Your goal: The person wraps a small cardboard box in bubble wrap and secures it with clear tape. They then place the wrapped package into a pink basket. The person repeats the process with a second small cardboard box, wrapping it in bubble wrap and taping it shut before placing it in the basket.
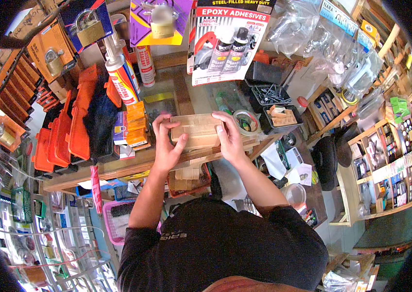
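A small brown cardboard box [198,127] is held between both hands above the glass-topped wooden counter. My left hand [167,144] grips its left end, thumb on the near face and fingers over the far edge. At the right end, my right hand [230,137] holds it with the thumb on the near corner. The box looks closed, and its underside is hidden. Just left of my left hand stands a stack of small orange boxes [136,124]. A roll of clear tape [246,122] lies right beside my right hand.
Black trays with screws [270,95] and wooden pieces [281,116] stand right of the tape. Orange plastic cases [78,124] line the left side, near a silicone sealant tube [122,78]. Carded padlocks [89,31] and an epoxy adhesive pack [229,45] hang over the counter's far side.
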Available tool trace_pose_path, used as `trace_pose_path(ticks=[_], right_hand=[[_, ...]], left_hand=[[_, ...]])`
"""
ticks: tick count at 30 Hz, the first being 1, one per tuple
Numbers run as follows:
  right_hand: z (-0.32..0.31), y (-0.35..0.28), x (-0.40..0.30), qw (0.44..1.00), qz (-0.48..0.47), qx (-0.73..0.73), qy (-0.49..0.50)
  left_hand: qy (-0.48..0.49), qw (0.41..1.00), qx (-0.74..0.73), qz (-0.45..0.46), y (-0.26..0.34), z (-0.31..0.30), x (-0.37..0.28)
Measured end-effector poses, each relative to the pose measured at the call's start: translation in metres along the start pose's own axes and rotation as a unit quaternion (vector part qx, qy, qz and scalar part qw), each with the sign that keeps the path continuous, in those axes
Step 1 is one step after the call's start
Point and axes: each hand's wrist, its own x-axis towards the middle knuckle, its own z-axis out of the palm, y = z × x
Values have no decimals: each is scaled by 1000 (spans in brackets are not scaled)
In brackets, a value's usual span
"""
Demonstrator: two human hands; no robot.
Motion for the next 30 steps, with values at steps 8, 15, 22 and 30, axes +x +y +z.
trace_pose_path(ticks=[8, 15, 22, 30], right_hand=[[-2, -1, 2, 999, -20, -26, -6], [-5, 2, 3, 998, -32, -51, -2], [-7, 2, 2, 995, -60, -79, -24], [-13, 3, -9, 996, -21, -55, -61]], left_hand=[[-39, 997, -64, -21, -7, 2, -1], [-107, 988, 89, 65, 15, -16, 22], [-245, 928, 242, 141, 34, -11, 53], [-278, 922, 243, 115, 48, -14, 54]])
